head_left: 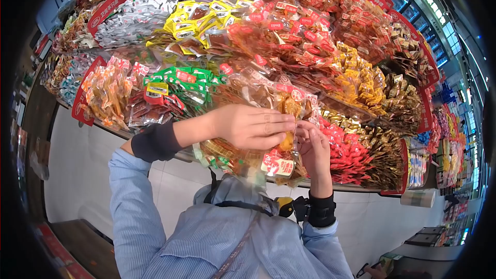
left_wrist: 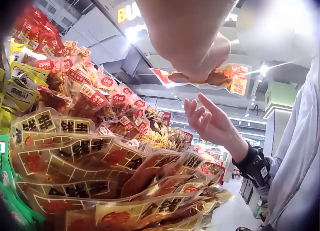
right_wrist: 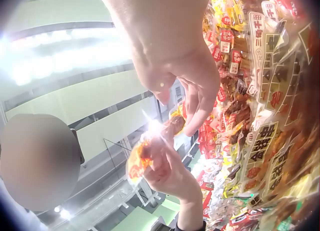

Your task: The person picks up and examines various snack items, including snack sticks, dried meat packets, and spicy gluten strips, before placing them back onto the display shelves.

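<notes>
My left hand [head_left: 250,127] grips a clear snack packet [left_wrist: 236,79] of brown food with an orange, printed end. In the left wrist view the packet lies crosswise beneath the fingers, above the display. Just to its right is my right hand [head_left: 314,147], fingers loosely bent. The left wrist view shows that right hand [left_wrist: 214,122] below the packet, with nothing between its fingers. From the right wrist view, the packet's orange end [right_wrist: 139,161] sticks out past the left hand [right_wrist: 170,173]. Long gold-lettered packets [left_wrist: 85,166] lie below the hands.
A wide sloping display holds yellow packets [head_left: 199,23], green packets [head_left: 181,80], silver packets [head_left: 137,18] and red packets [head_left: 341,150]. Red printed dividers [head_left: 88,90] edge its sections. A grey tote or bag [head_left: 232,194] hangs at the body, against the display's front.
</notes>
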A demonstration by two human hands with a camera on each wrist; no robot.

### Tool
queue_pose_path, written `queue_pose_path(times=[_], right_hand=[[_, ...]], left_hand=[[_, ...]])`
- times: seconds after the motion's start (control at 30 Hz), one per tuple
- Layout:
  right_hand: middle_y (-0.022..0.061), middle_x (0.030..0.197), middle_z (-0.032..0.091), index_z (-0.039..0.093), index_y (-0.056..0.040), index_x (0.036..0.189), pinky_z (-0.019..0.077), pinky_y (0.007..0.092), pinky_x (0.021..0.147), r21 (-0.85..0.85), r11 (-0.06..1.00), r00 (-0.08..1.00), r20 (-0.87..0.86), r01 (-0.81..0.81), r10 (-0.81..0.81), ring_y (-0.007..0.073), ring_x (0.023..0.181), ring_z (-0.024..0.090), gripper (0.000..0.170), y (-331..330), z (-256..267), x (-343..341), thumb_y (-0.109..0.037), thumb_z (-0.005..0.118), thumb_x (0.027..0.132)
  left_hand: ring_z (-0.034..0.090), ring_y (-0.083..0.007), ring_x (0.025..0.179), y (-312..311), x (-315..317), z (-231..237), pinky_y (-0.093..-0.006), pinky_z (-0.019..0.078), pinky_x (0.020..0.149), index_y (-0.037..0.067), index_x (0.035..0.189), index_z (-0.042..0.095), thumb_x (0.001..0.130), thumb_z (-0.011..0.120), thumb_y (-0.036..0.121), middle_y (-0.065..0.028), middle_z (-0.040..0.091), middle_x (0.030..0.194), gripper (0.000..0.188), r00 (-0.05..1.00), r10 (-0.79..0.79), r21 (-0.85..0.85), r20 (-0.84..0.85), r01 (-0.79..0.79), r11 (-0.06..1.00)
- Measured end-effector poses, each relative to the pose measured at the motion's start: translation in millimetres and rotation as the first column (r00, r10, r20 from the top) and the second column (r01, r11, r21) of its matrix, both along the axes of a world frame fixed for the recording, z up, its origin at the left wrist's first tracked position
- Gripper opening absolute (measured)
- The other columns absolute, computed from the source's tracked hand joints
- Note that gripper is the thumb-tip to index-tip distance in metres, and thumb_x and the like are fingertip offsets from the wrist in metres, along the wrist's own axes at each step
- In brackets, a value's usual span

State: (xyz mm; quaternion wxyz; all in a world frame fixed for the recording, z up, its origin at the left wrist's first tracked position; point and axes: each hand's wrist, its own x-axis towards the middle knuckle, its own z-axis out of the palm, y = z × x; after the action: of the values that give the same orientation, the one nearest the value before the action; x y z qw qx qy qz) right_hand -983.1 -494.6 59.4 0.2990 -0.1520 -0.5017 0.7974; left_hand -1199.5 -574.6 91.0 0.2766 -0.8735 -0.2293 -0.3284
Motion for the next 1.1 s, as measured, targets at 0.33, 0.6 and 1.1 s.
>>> queue_pose_path(times=[0.33,0.6,1.1], right_hand=[[0.0004,0.092,0.054,0.047,-0.0016,0.111,0.0516,0.0234,0.061,0.024,0.999,0.996,0.090,0.027,-0.029,0.0096,0.079,0.056,0.028,-15,6,-7,-0.005,0.054,0.084],[0.0023,0.096,0.055,0.047,-0.0034,0.111,0.0498,0.0195,0.056,0.052,0.998,0.995,0.099,0.027,-0.032,0.0080,0.078,0.057,0.029,-12,1,-11,-0.004,0.055,0.083],[0.0061,0.104,0.052,0.040,-0.0053,0.117,0.0535,0.0222,0.055,0.077,0.939,0.935,0.093,0.335,-0.341,0.0109,0.081,0.057,0.038,2,-1,-16,0.002,0.053,0.082]], left_hand=[[0.058,-0.0280,0.095,-3,5,-19,-0.0374,0.0499,0.082,0.005,0.082,0.057,0.078,0.055,0.013,-0.0123,0.058,0.095,0.010,0.980,-0.143,0.079,-0.138,0.155,0.985],[0.058,-0.0271,0.097,-2,7,-22,-0.0361,0.0494,0.082,0.005,0.083,0.058,0.078,0.055,0.013,-0.0112,0.058,0.099,0.010,0.984,-0.131,0.052,-0.119,0.138,0.989],[0.059,-0.0151,0.081,-2,5,-22,-0.0267,0.0480,0.072,0.000,0.098,0.055,0.084,0.056,0.009,-0.0086,0.060,0.089,0.016,0.626,0.588,-0.854,0.512,0.299,0.425]])
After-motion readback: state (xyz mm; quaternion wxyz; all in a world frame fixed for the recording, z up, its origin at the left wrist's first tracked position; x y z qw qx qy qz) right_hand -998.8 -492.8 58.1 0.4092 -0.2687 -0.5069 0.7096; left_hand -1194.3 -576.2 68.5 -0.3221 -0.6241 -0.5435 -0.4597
